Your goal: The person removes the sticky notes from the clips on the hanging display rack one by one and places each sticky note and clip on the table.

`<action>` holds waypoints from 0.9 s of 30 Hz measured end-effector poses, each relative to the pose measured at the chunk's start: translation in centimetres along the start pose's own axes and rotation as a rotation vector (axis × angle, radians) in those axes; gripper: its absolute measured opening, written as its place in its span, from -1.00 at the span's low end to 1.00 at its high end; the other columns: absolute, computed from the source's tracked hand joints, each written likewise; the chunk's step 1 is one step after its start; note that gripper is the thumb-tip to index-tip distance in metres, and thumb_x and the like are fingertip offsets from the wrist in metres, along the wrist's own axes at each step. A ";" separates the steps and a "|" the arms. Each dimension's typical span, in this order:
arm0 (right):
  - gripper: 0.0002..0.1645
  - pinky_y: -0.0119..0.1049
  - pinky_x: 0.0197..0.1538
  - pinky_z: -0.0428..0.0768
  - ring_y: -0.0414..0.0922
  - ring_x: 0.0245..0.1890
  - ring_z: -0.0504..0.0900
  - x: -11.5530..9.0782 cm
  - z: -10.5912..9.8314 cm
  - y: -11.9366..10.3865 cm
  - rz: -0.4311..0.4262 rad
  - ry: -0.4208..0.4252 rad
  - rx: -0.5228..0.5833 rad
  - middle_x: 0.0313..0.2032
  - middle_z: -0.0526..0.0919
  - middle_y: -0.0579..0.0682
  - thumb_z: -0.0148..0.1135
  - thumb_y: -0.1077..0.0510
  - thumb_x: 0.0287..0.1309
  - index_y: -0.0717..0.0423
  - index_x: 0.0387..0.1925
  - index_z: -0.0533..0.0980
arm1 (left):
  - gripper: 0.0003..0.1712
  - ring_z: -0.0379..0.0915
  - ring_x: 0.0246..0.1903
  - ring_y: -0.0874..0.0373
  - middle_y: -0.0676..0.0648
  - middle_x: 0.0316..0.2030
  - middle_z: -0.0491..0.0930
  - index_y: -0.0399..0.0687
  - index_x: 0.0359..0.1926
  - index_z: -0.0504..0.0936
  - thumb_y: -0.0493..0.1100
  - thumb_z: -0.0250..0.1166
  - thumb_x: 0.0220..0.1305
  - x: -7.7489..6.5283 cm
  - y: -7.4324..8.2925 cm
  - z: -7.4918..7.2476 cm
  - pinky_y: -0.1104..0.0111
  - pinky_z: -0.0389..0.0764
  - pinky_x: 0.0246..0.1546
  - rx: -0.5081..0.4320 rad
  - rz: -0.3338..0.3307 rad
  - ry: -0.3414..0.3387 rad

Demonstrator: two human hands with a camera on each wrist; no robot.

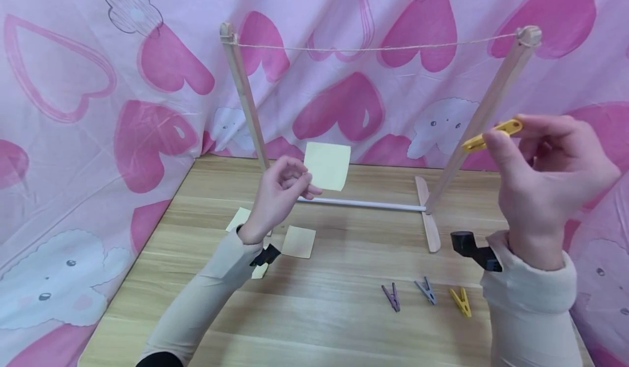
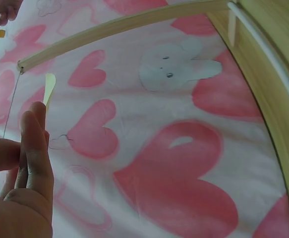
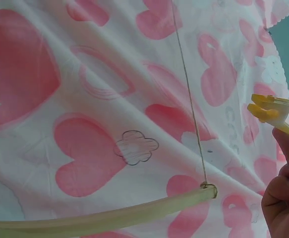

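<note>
A pale yellow square of paper (image 1: 328, 166) is pinched at its lower left edge by my left hand (image 1: 282, 192), raised above the table. In the left wrist view that paper (image 2: 49, 88) appears nearly edge-on beyond the fingertips. My right hand (image 1: 560, 165) pinches a yellow clothespin (image 1: 491, 136) between thumb and finger, in front of the right post. The right wrist view shows the clothespin (image 3: 273, 109) at the right edge. A thin string (image 1: 373, 48) runs between the tops of two wooden posts, above both hands, with nothing hanging from it.
More paper squares (image 1: 298, 242) lie on the wooden table (image 1: 339, 312) under the left forearm. A purple clothespin (image 1: 391, 297), a grey-blue clothespin (image 1: 426, 290) and another yellow clothespin (image 1: 461, 302) lie front right. The left post (image 1: 245, 94), right post (image 1: 491, 105) and white bar (image 1: 363, 204) form a frame.
</note>
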State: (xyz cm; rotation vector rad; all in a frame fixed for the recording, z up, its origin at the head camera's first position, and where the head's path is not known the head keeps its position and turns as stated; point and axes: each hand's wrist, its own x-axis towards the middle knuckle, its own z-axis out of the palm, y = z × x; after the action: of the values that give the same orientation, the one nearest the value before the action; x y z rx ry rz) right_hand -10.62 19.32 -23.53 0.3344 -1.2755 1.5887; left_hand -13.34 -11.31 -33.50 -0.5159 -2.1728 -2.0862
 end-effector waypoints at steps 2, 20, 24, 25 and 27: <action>-0.63 -0.58 -0.54 0.31 -0.29 -0.72 0.32 -0.6 -0.3 0.0 0.003 0.002 -0.030 -0.65 0.64 0.03 0.52 0.49 -0.42 0.61 -0.45 0.55 | -0.90 0.71 -0.43 0.19 -0.30 -0.37 0.54 -0.38 -0.17 0.47 -0.42 0.15 0.30 -0.7 -0.5 -0.3 0.13 0.70 -0.36 0.017 -0.015 -0.012; -0.67 -0.53 -0.41 0.55 -0.20 -0.58 0.53 -5.5 -8.0 1.3 0.183 0.030 -0.036 -0.52 0.70 0.09 0.36 0.66 -0.30 0.75 -0.35 0.49 | -0.82 0.68 -0.45 0.17 -0.24 -0.34 0.72 -0.24 -0.13 0.62 -0.35 0.10 0.35 -7.2 -7.5 -1.7 0.40 0.65 -0.41 0.241 -0.280 -0.033; -0.69 -0.59 -0.53 0.44 -0.23 -0.64 0.47 -7.5 -9.6 2.3 0.223 0.001 -0.011 -0.58 0.68 0.07 0.31 0.72 -0.33 0.74 -0.37 0.51 | -0.80 0.70 -0.40 -0.08 -0.26 -0.40 0.72 -0.30 -0.14 0.61 -0.41 0.08 0.29 -8.8 -9.2 -1.7 0.38 0.68 -0.35 0.259 -0.312 -0.053; -0.70 -0.59 -0.56 0.40 -0.23 -0.65 0.45 -8.1 -9.9 2.6 0.240 -0.009 0.006 -0.59 0.67 0.06 0.28 0.74 -0.34 0.74 -0.38 0.51 | -0.80 0.69 -0.39 -0.13 -0.27 -0.41 0.72 -0.31 -0.14 0.60 -0.42 0.09 0.28 -9.2 -9.5 -1.8 0.39 0.68 -0.33 0.265 -0.318 -0.050; -0.69 -0.60 -0.59 0.32 -0.25 -0.65 0.40 -9.5 -10.6 3.2 0.279 -0.055 -0.052 -0.60 0.64 0.00 0.26 0.75 -0.33 0.72 -0.37 0.51 | -0.81 0.68 -0.38 -0.21 -0.28 -0.44 0.71 -0.31 -0.16 0.60 -0.43 0.12 0.25 -9.8 -10.1 -1.8 0.42 0.67 -0.33 0.274 -0.337 -0.027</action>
State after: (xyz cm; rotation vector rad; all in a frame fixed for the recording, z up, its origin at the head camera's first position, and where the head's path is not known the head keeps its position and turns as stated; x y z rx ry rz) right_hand -5.26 23.52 -36.48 0.1736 -1.4523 1.7852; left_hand -7.42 -15.03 -45.87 -0.1604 -2.6615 -1.8745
